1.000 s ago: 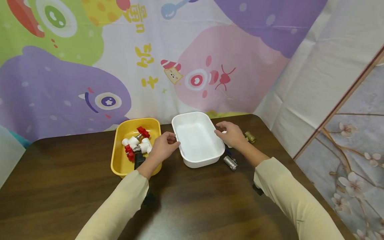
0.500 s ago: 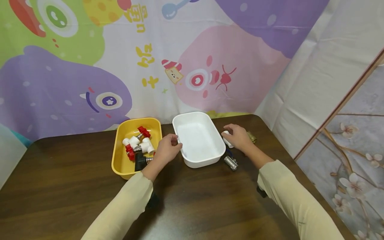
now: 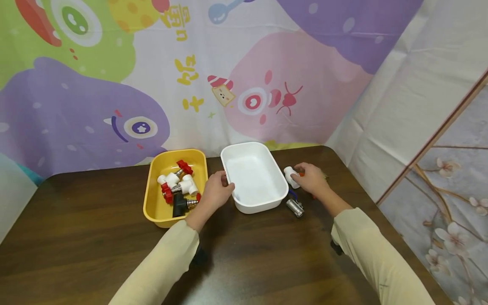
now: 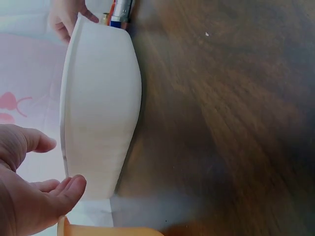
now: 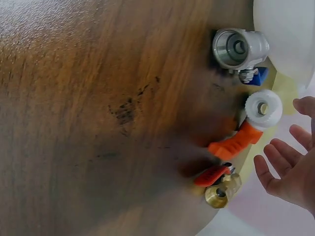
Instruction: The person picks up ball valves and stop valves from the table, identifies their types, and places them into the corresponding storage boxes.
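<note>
My left hand (image 3: 218, 191) is at the left rim of a white plastic tray (image 3: 237, 203), thumb and fingers apart; whether they touch the rim I cannot tell. To the tray's right, my right hand (image 3: 311, 180) hovers with loose fingers over a white plastic ball valve (image 5: 264, 109) with an orange handle (image 5: 237, 142). A gap separates the fingers from the valve in the right wrist view. A steel ball valve (image 3: 295, 207) with a blue handle lies nearer me. Beyond the orange handle lies a brass valve (image 5: 222, 191) with a red handle, mostly hidden in the head view.
A yellow tray (image 3: 150, 199) on the left holds white valves with red knobs and a black fitting (image 3: 178, 205) with a metal end. Behind the dark wooden table (image 3: 251, 262) hangs a printed cloth (image 3: 198, 127).
My right hand has moved right, off the white tray's rim to above the white valve, uncovering it. My left hand stays by the left rim. The view has shifted slightly.
</note>
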Motion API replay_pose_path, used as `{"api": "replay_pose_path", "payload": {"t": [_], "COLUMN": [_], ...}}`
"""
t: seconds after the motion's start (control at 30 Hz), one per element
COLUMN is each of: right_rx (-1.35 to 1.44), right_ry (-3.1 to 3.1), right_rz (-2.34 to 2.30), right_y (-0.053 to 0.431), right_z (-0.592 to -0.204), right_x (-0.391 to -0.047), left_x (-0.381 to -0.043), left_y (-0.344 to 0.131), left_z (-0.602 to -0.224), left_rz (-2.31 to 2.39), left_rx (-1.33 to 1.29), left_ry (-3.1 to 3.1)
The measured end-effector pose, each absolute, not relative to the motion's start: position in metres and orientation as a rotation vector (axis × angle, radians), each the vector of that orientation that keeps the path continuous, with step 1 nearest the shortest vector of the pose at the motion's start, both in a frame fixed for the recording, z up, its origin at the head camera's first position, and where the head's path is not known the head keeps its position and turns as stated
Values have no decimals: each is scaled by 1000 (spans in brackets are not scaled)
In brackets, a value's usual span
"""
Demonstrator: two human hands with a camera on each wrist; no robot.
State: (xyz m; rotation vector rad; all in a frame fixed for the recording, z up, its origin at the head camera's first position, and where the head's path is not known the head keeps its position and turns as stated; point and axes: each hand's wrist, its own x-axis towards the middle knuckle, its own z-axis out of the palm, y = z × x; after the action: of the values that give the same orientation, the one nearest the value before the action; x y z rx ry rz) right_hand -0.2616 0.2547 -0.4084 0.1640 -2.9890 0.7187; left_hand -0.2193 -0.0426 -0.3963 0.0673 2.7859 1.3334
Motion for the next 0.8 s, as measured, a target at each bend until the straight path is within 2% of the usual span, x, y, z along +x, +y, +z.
{"api": "replay_pose_path", "payload": {"t": [0.8], "right_rx": [84], "right_ry": [-3087], "right_rz": [693], "right_y": [256], "right_z": [-421], "right_x": [-265], "left_x": [-213], "left_y": [-36], "left_z": [-411], "left_rz": [1380], "left_rx": [33], "left_ry": [2740]}}
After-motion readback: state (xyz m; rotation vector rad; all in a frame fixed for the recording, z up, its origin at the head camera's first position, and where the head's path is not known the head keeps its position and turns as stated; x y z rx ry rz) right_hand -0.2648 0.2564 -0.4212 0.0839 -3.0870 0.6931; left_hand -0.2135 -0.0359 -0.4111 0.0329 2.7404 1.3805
